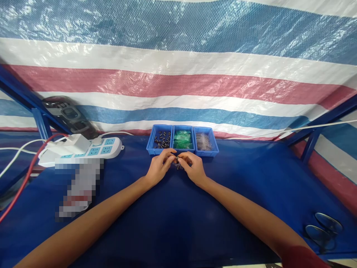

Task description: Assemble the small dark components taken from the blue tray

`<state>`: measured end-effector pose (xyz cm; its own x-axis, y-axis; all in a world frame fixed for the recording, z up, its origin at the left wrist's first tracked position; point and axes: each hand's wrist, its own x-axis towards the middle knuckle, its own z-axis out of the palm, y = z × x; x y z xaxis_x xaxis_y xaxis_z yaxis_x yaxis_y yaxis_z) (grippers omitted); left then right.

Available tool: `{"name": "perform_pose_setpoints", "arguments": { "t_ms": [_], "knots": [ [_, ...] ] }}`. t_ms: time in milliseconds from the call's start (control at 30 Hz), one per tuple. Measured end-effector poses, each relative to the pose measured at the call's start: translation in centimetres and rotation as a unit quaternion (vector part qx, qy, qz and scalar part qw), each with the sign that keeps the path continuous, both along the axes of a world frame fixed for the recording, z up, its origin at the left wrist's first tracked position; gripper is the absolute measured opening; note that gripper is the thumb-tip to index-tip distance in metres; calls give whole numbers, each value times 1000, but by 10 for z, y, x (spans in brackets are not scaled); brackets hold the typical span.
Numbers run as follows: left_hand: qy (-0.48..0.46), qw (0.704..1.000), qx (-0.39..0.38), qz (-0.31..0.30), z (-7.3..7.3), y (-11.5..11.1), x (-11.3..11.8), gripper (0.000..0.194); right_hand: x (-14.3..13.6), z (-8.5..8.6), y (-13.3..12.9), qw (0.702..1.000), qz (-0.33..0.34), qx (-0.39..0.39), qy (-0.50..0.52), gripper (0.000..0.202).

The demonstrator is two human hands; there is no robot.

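My left hand (160,166) and my right hand (194,167) meet just in front of three blue bins, fingertips pinched close together. Whatever they hold between them is tiny and mostly covered by the fingers. Some small dark pieces (178,166) show right below the fingertips. The left bin (150,149) holds several small dark metal-looking parts (163,140). Green packets (182,140) fill the middle bin (186,150). In the right bin (212,153) lies a clear plastic bag (204,142) with contents I cannot make out.
On the left, a white power strip (111,149) carries plugs and cables, including a red cable (28,173). A blurred-out packet (80,186) lies before it, a dark bottle-like object (69,115) behind. Eyeglasses (323,231) rest at the right front of the blue table (167,230).
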<state>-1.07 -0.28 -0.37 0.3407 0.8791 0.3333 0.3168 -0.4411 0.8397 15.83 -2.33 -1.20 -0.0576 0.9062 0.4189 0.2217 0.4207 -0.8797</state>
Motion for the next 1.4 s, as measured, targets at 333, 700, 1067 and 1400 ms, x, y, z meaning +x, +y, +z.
{"name": "perform_pose_setpoints", "arguments": {
  "t_ms": [333, 700, 1067, 1400],
  "knots": [
    [53, 990, 132, 12, 5, 2, 2, 23, 1, -4, 2, 999, -14, -31, 25, 20],
    [36, 989, 133, 45, 6, -1, 0, 22, 1, -3, 1, 999, -30, -31, 12, 24],
    [-7, 999, 33, 15, -2, 0, -2, 29, 2, 1, 0, 999, 3, 34, -13, 19],
    [-14, 999, 24, 24, -4, 0, -2, 24, 0, 1, 0, 999, 23, 0, -27, 22]
  ]
}}
